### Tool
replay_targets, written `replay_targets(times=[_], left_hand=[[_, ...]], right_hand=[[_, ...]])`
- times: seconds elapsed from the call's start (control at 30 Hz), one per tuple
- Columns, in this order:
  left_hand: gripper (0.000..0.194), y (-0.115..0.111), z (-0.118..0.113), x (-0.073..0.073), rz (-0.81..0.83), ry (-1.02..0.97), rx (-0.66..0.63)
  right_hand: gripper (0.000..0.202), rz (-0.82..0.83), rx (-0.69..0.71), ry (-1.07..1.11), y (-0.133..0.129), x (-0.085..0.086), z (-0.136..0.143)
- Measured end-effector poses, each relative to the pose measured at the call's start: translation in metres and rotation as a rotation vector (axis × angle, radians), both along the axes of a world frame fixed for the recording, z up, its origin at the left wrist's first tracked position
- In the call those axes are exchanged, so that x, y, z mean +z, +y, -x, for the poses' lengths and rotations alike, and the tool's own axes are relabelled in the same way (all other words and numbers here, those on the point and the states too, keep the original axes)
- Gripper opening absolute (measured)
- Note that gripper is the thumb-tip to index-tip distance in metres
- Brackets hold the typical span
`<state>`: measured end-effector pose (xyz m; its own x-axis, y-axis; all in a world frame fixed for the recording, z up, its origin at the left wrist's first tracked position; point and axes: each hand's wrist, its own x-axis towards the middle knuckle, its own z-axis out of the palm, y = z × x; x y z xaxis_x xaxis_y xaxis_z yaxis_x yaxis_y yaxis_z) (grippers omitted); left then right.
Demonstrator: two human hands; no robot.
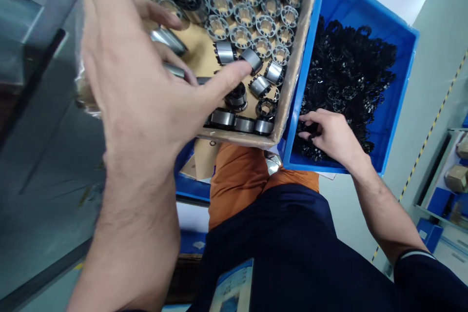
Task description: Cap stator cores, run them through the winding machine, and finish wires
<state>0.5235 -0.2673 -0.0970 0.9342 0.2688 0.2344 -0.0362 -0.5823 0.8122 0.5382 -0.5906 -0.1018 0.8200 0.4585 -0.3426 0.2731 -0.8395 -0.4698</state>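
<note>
A metal ring (pixel 251 59) lies on its side in the cardboard box (pixel 292 73), its bore axis running level with the box floor and slanting toward the picture's upper left, so its curved steel wall faces the camera. The thumb tip of the left hand (pixel 146 83) sits just at it; whether the two touch cannot be told. That hand is spread wide over the box with the fingers splayed, and two or three fingers rest on silvery pieces (pixel 168 39) at the box's left side; no closed grasp shows.

Around the ring, more rings lie tipped at mixed angles, one (pixel 224 52) just to its left and others (pixel 260 86) below it. Further up the box, rows of rings (pixel 252 19) stand on end with their bores facing the camera and a toothed inner edge showing. A line of rings (pixel 237 122) lies along the box's near wall.

Just right of the box is a blue bin (pixel 395 102) heaped with small black parts (pixel 347 73). The right hand (pixel 327 134) is down in the near corner of that heap, fingers curled among the parts; what it grips, if anything, cannot be told.
</note>
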Motion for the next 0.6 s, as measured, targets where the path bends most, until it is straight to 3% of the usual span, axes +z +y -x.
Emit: replay_targets(times=[0.1,0.2,0.27,0.33,0.43,0.5,0.6], left_hand=[[0.080,-0.020,-0.010,-0.025,0.401,-0.108,-0.103],[0.064,-0.043,-0.017,-0.052,0.743,-0.129,-0.184],[0.059,-0.057,-0.017,-0.059,0.891,-0.172,-0.229],[0.050,-0.066,-0.014,-0.054,1.003,-0.166,-0.278],[0.039,-0.079,-0.005,-0.038,1.109,-0.024,-0.337],[0.050,-0.086,0.000,-0.031,1.116,0.022,-0.392],[0.068,-0.094,0.004,-0.033,1.098,-0.090,-0.498]], right_hand=[[0.039,0.124,-0.021,0.003,0.014,-0.010,0.002],[0.037,0.113,-0.036,-0.008,0.013,-0.011,-0.001],[0.033,0.084,-0.047,-0.023,0.007,-0.009,-0.002],[0.026,-0.027,-0.132,-0.061,-0.001,-0.004,0.000],[0.026,-0.350,-0.373,-0.148,-0.006,0.007,0.007],[0.034,-0.544,-0.468,-0.219,0.002,0.018,0.015],[0.032,-0.743,-0.418,-0.322,0.026,0.034,0.026]])
